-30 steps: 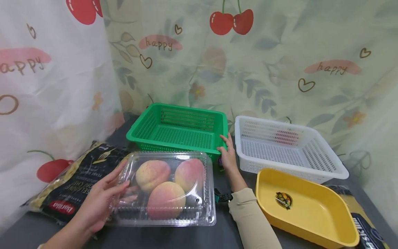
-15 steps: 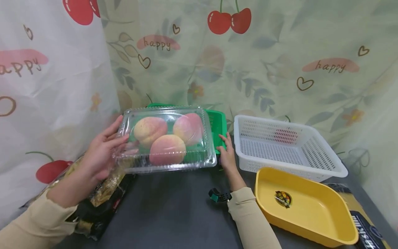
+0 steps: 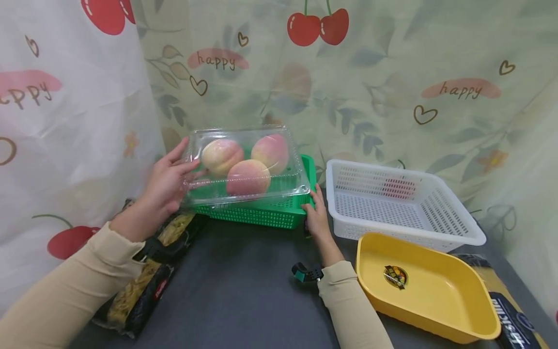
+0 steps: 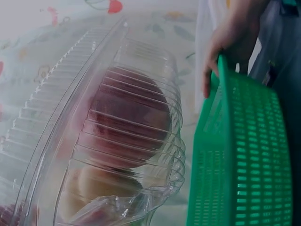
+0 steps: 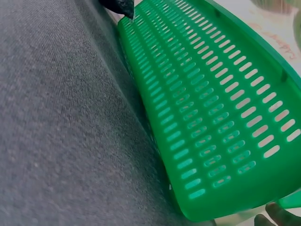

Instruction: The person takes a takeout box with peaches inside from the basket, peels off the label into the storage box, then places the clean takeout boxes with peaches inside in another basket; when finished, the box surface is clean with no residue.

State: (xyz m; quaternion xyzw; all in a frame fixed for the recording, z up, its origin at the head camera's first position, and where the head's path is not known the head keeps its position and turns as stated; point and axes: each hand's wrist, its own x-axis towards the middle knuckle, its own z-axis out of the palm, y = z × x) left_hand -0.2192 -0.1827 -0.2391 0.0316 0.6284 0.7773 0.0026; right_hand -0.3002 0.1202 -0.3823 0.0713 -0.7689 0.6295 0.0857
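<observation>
My left hand point(image 3: 163, 186) grips the left end of a clear plastic clamshell box point(image 3: 205, 194) with three peaches point(image 3: 248, 177) inside. The box is tilted and held over the green basket point(image 3: 257, 215), hiding much of it in the head view. In the left wrist view, the box point(image 4: 117, 183) and the green basket point(image 4: 254, 155) are apart. My right hand point(image 3: 317, 218) holds the basket's right front corner, thumb and fingers at the rim. The basket's slotted long side point(image 5: 211, 103) fills much of the right wrist view, where only fingertips point(image 5: 282, 216) show.
A white basket point(image 3: 383, 228) stands at the right rear, with a yellow tray point(image 3: 436, 295) before it. A black-and-gold package point(image 3: 514, 315) lies at the right edge, partly hidden. A pasta bag point(image 3: 139, 291) lies at left under my forearm. A patterned curtain point(image 3: 370, 63) hangs behind.
My left hand has lifted the clamshell box from in front of the green basket, up and away from me, until it is over the basket. My right hand has stayed at the rim.
</observation>
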